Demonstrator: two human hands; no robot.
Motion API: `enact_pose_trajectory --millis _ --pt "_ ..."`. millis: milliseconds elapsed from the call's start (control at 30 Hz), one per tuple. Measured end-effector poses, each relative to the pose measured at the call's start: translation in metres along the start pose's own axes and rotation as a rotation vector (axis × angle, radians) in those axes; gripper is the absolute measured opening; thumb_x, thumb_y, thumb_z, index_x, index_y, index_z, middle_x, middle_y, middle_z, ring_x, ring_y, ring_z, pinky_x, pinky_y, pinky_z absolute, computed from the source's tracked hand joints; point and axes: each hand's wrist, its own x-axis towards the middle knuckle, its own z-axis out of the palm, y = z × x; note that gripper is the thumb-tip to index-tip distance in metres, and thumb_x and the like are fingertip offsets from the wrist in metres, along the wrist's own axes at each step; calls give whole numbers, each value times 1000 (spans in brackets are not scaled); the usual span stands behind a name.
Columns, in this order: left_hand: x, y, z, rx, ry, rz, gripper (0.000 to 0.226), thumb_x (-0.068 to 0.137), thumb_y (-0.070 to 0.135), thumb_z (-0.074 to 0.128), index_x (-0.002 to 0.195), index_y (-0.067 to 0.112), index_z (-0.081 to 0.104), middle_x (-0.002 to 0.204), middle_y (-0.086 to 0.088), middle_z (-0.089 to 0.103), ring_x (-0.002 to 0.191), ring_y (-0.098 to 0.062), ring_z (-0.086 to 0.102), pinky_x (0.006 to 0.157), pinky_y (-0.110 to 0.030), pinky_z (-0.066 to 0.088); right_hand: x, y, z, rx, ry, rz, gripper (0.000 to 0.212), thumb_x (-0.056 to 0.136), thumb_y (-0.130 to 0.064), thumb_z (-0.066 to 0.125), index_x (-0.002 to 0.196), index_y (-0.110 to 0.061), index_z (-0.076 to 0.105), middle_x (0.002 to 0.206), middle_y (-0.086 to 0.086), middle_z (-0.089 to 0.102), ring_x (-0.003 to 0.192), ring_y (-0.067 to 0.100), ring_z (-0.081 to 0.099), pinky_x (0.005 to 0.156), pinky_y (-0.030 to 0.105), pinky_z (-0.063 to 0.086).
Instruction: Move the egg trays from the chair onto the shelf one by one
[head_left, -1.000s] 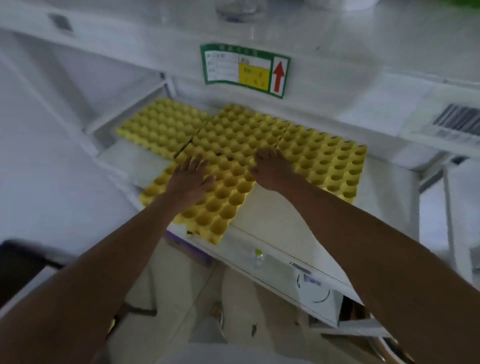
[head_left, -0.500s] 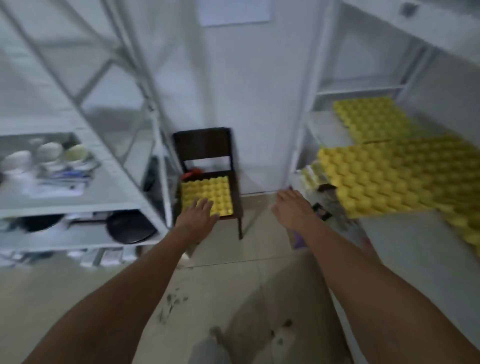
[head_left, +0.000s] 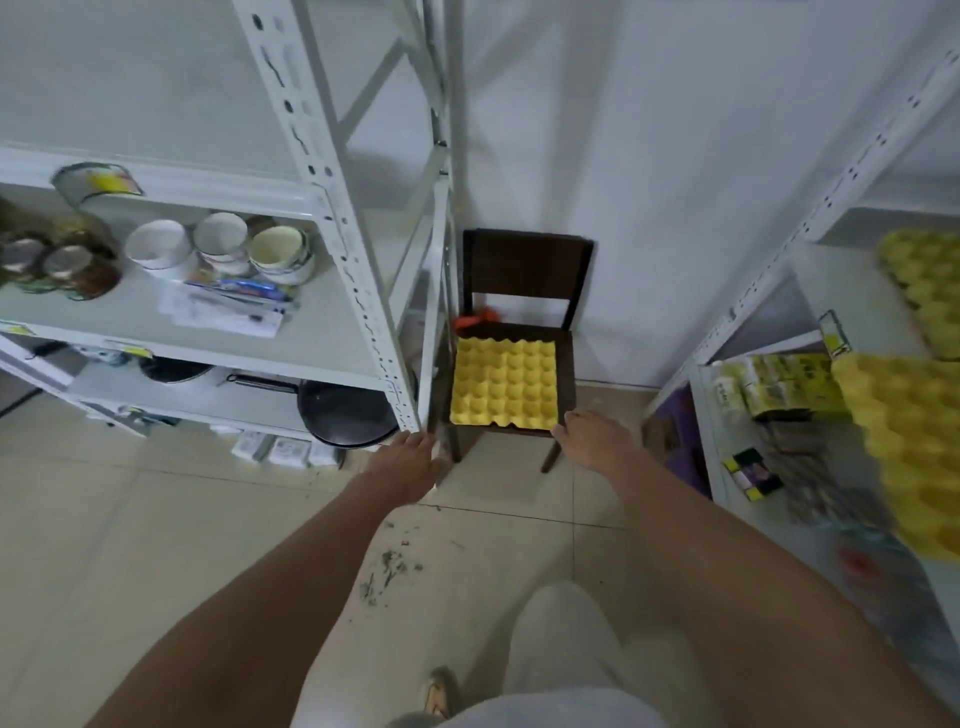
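Note:
A yellow egg tray lies flat on the seat of a dark wooden chair against the wall. My left hand reaches forward, empty, just below and left of the chair's front corner. My right hand is stretched out with fingers apart, its fingertips at the tray's front right corner. More yellow egg trays lie on the white shelf at the right edge.
A white metal rack on the left holds bowls, jars and a black pan; its upright stands close to the chair. Packets and boxes fill the right shelf's lower level. Tiled floor with some debris lies between.
My view has swung from the shelf with the trays round to the chair. Both empty hands have left the shelf trays and moved toward the tray on the chair.

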Motion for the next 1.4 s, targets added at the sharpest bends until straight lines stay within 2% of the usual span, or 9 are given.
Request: enact_pose_trajectory --millis 167,267,400,567,767,967,1067,1233,1400 --pt "99 6 5 -35 -79 49 52 109 38 35 154 12 39 159 -13 37 148 -33 32 119 -50 36 80 16 8 40 -90 55 48 105 -37 30 125 -6 60 126 13 58 123 31 55 101 46 47" --pt "177 14 0 -198 -79 -52 56 106 38 43 155 12 40 158 -12 41 146 -31 39 119 -45 36 154 36 8 110 -103 92 40 105 -36 38 120 -7 62 120 16 64 111 36 62 89 45 51" --pt "260 22 -2 -425 -180 -221 51 106 28 47 153 9 43 156 -14 45 143 -32 46 116 -40 39 246 53 8 318 -209 163 37 104 -32 43 122 -7 63 119 18 67 109 38 64 94 46 54" --pt "360 7 -7 -614 -212 -402 40 104 19 53 143 8 56 134 -20 65 117 -35 65 94 -40 52 350 76 19 463 -301 290 38 101 -28 48 133 -10 58 129 16 64 118 35 62 99 45 52" --pt "459 -27 28 -817 -148 -562 57 103 23 51 154 0 39 147 -26 54 132 -41 55 109 -52 47 440 91 75 622 -233 434 47 94 -25 57 137 -8 51 131 17 60 119 36 61 94 47 53" --pt "512 -41 63 -838 -86 -564 78 96 -1 52 164 24 23 152 -14 51 132 -36 55 107 -51 49 487 108 132 813 -167 579 38 89 -20 59 126 -13 60 105 3 66 88 19 57 68 28 42" --pt "521 -47 78 -858 -120 -573 71 98 -2 56 161 14 30 148 -18 53 133 -36 55 108 -50 48 495 112 152 796 -193 571 27 88 -18 58 112 -12 67 98 5 67 82 19 56 54 25 35" --pt "529 -50 74 -949 -148 -647 52 96 0 53 148 -4 45 136 -31 58 123 -47 60 100 -51 54 495 125 157 814 -177 638 33 90 -13 52 119 -13 69 118 9 71 107 31 65 75 26 39" --pt "525 -25 41 -929 -77 -643 35 85 3 59 120 1 57 114 -24 68 104 -42 68 89 -59 59 457 136 132 1028 -110 744 26 91 -8 51 113 -8 65 110 12 70 102 34 66 87 42 55"
